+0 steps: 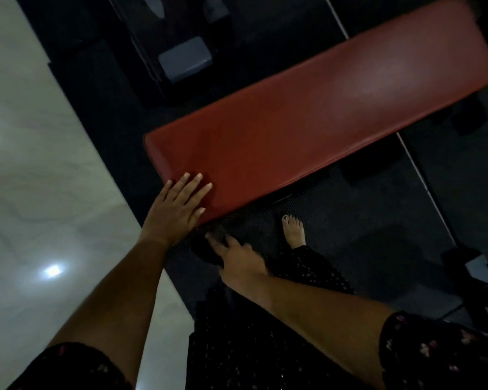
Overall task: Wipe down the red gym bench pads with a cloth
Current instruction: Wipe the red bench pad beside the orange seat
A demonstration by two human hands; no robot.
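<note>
While the left hand [178, 209] is lying flat, fingers straight, on the near corner of the red bench pad [293, 130], the right hand [238, 264] is reaching just below it. What looks like a dark, blurred cloth [204, 252] is lying under its fingers; grasped or not, I cannot tell.

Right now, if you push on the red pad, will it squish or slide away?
The pad probably gives only a little: the left hand lies flat on its corner with no visible dent. Being long and broad, it is likely heavy and won't slide. Its sheen suggests a smooth, maybe slippery cover.
</note>
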